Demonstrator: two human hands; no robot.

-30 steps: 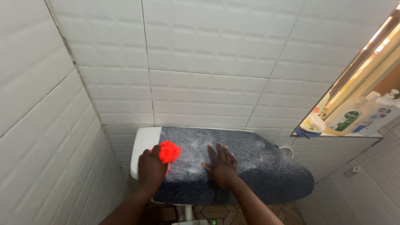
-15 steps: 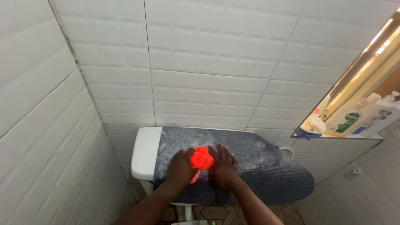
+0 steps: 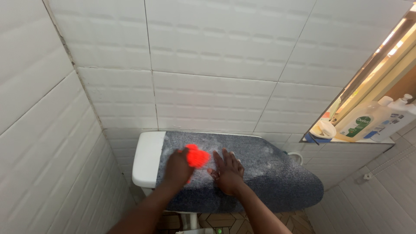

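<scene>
Two hands on grey mat (image 3: 277,182): soapy, foam-flecked; left hand (image 3: 177,170) grips orange scrubber (image 3: 197,157)

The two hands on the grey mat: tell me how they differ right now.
The left hand is curled around a bright orange scrubber; the right hand holds nothing. The left hand's fingers are bent and closed; the right hand's fingers are spread flat, palm down. The left hand looks blurred, the right hand sharp. Both rest on the soapy grey mat draped over the white tank.
</scene>
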